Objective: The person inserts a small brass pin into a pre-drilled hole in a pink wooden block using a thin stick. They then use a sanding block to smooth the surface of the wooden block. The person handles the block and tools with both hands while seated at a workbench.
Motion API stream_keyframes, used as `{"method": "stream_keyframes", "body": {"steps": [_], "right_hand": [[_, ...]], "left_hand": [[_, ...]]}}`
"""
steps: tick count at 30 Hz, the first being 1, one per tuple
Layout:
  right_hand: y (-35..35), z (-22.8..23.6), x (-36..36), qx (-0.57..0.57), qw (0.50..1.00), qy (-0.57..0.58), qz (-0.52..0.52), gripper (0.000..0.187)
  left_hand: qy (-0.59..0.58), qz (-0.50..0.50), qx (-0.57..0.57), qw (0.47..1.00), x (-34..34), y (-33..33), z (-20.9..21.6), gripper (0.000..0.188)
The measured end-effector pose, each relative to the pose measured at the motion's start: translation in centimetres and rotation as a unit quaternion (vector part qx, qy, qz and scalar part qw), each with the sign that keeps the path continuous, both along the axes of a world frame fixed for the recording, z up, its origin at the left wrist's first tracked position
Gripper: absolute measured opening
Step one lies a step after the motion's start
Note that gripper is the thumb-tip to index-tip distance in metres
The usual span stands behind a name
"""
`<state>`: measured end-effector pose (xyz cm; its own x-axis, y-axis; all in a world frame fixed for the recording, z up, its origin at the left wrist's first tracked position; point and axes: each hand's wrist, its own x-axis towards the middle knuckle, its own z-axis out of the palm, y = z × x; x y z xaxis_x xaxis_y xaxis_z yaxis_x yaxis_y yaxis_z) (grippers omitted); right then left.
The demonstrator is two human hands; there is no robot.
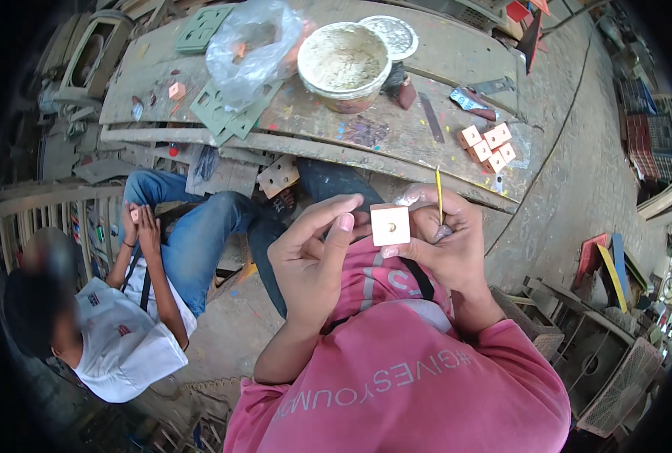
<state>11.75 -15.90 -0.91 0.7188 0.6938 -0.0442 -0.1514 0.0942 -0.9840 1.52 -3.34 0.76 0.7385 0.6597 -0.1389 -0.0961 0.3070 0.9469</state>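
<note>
Between the thumb and index finger of my right hand [453, 230] is a small pale wooden block [382, 217] with a hole in its face. That same hand also grips a thin yellow stick [439, 187], upright, with a greyish blob at its lower end. White paste smears its fingertips. My left hand [313, 260] is just left of the block, thumb and index finger apart, holding nothing that I can see. Its other fingers reach partly behind, and whether they touch the block I cannot tell.
Ahead stands a paint-stained wooden table [291, 124] with a white tub of paste [343, 64], a clear plastic bag [253, 53], green perforated plates [230, 109] and several holed blocks [487, 147]. At left a seated co-worker [124, 325] holds a small block. Crates [642, 124] stand far right.
</note>
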Motion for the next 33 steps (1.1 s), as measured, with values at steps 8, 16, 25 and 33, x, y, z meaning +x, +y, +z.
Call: {"method": "stream_keyframes", "body": {"steps": [8, 16, 25, 33], "right_hand": [[-2.4, -2.4, 2.3, -0.003, 0.995, 0.089, -0.040, 0.043], [-5.5, -4.0, 3.7, 0.009, 0.981, 0.172, -0.091, 0.041], [-9.1, -7.1, 6.9, -0.140, 0.963, -0.014, -0.231, 0.046], [-10.5, -8.5, 9.9, -0.274, 0.891, -0.066, -0.357, 0.035]], "left_hand": [[-0.068, -0.053, 0.464, 0.882, 3.4, -0.9, -4.1, 0.038], [-0.078, -0.140, 0.535, 0.830, 5.7, -2.6, -6.4, 0.037], [-0.008, -0.227, 0.212, 0.950, 10.1, -3.6, -10.3, 0.057], [-0.106, -0.254, 0.278, 0.921, 25.7, -1.7, -10.8, 0.053]]}}
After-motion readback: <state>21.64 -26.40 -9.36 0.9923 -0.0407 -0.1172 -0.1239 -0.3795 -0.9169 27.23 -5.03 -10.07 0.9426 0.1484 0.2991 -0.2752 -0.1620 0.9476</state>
